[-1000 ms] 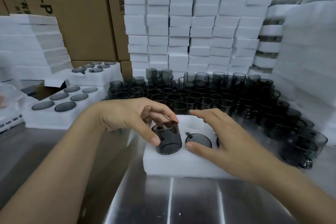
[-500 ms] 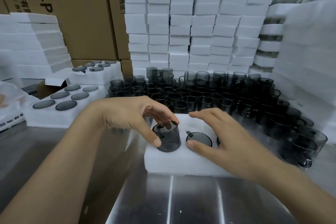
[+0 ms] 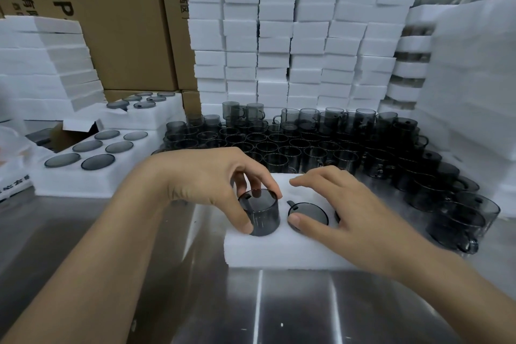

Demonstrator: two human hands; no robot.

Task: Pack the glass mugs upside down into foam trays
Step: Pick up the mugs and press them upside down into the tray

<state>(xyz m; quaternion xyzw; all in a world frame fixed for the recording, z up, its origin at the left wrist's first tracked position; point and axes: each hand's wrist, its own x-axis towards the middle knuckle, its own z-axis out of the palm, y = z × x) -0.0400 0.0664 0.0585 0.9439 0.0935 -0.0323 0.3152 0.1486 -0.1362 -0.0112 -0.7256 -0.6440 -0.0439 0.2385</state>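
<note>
Steel bench (image 3: 279, 304) carries the foam tray (image 3: 279, 253). Your left hand (image 3: 212, 179) grips the inverted mug (image 3: 264, 215), now lower in the tray's left pocket; your right hand (image 3: 349, 209) lies spread on the tray.

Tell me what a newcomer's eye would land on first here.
Centre front, the left hand grips a smoky upside-down mug at the near-left pocket of the foam tray, while the right hand rests flat on the tray beside it. Behind them a crowd of dark loose mugs covers the steel table, backed by a wall of stacked foam blocks.
</note>
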